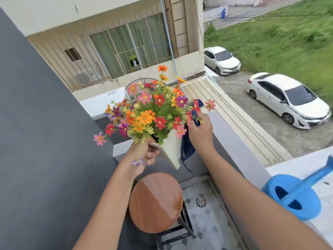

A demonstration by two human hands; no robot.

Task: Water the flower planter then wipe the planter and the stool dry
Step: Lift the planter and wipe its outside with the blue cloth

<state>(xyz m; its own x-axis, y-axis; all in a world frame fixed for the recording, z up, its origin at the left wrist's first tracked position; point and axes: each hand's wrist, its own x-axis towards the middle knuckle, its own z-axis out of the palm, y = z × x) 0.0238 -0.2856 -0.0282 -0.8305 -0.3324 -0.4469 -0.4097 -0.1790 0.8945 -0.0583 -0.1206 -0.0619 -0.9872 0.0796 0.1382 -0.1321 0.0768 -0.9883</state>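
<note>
My left hand (144, 152) grips the cream square planter (171, 148) and holds it tilted in the air above the stool. Many-coloured flowers (151, 112) fill the planter. My right hand (200, 130) presses a dark blue cloth (187, 147) against the planter's far side; most of the cloth is hidden behind the planter. Below stands the round wooden stool (155, 202), its seat shiny with water on the right side. A blue watering can (295, 197) rests on the balcony wall at the right.
The grey balcony wall (234, 145) runs from the middle down to the right. A dark wall (36, 141) fills the left. A tiled floor with a round drain (200, 201) lies beside the stool. Far below are parked white cars (288, 100) and grass.
</note>
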